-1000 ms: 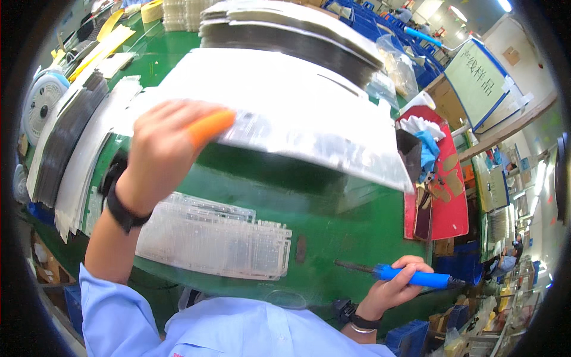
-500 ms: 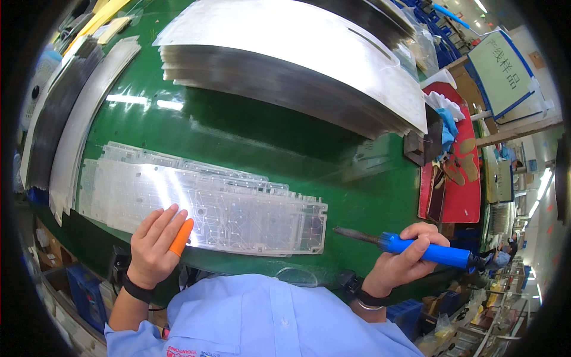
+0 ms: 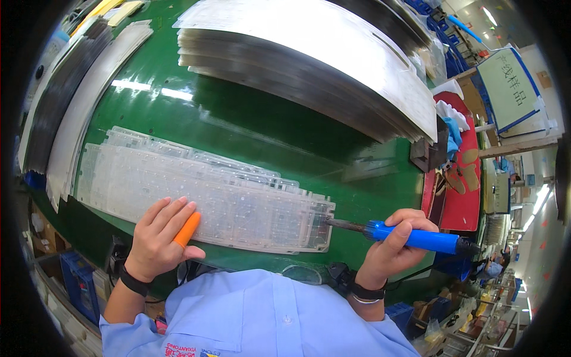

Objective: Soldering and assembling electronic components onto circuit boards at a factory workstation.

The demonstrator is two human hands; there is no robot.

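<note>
My right hand (image 3: 399,241) is closed round the blue handle of a soldering iron (image 3: 416,237). Its dark metal tip points left and meets, or nearly meets, the right end of the clear plastic sheets (image 3: 256,211). These thin patterned sheets lie loosely stacked on the green table. On their near edge, left of the middle, rests my left hand (image 3: 163,238), palm down with fingers stretched out. An orange finger cot (image 3: 187,229) covers one finger of that hand. Whether the tip touches the plastic is too fine to make out.
A tall stack of pale sheets (image 3: 309,65) stands at the far side of the green table (image 3: 238,128). More stacked sheets (image 3: 98,101) line the left edge. At the right are a dark metal block (image 3: 429,152), a red board (image 3: 467,205) and a blue-framed sign (image 3: 510,89).
The soldering iron has moved left to the right end of the plastic sheets. My left thumb now shows, spread from the fingers. The view has shifted slightly.
</note>
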